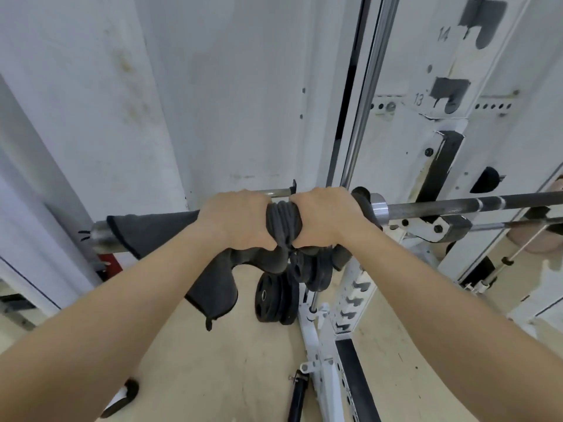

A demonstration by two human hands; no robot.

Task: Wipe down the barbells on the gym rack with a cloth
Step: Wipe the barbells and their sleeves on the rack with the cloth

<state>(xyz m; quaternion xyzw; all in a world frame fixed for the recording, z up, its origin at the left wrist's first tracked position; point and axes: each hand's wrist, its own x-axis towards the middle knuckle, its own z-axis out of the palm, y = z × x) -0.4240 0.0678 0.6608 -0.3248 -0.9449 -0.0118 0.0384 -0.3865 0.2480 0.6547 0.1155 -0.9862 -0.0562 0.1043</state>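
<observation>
A steel barbell (451,208) lies level across the white rack (350,303), its thick sleeve end (100,239) pointing left. A dark grey cloth (152,231) is wrapped over the sleeve, bunched in the middle and hanging down below it. My left hand (236,219) and my right hand (326,216) sit side by side on the sleeve, both closed over the bunched cloth. The sleeve under my hands is hidden. The shiny collar (377,208) shows just right of my right hand.
Black weight plates (275,300) hang on a rack peg below the bar. A chrome guide rod (370,86) rises beside the numbered white upright (447,95). White wall panels stand close behind. A mirror (533,269) is at the right, and a black handle (122,397) lies on the beige floor.
</observation>
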